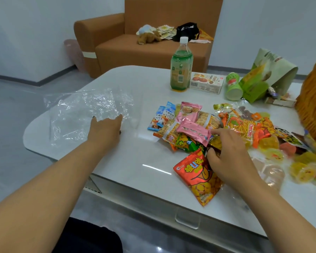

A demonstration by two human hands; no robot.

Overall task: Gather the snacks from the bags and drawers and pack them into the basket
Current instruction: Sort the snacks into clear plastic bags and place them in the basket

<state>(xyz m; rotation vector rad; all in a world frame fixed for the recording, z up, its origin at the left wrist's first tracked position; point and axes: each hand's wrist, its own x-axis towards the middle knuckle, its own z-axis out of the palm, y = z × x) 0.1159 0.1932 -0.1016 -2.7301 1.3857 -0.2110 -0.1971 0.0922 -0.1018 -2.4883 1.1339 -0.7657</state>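
From where I watch, much of the right side is cut off: an orange ribbed thing (313, 105) runs out of the frame edge, and I cannot tell what it is. Beside it a green paper bag (268, 73) lies tipped over, its mouth showing small wrapped items too blurred to name. The jelly cups (305, 172) nearest the right edge smear into yellow blobs.

I take the green bottle (181, 70) as my landmark on the tabletop (135, 157). Its label is unreadable. Just right of it sits a white box (206, 83) with a barcode, then a green can (233, 86) on its side. In front of the bottle spreads the snack pile (215, 128); I can read "OH!OH!" on an orange stick-snack packet (244, 128), and the red packet (199, 178) nearest me carries yellow characters with a "U". Two blue sachets (162, 114) show partial lettering only.

My right hand (230, 152) reaches into the pile palm down, index finger extended, thumb and other fingers curled on a small dark-and-yellow wrapper; its grip looks pinched on it. My left hand (106, 128), far left of the bottle, lies flat with fingers spread, pressing a clear plastic bag (84, 110).
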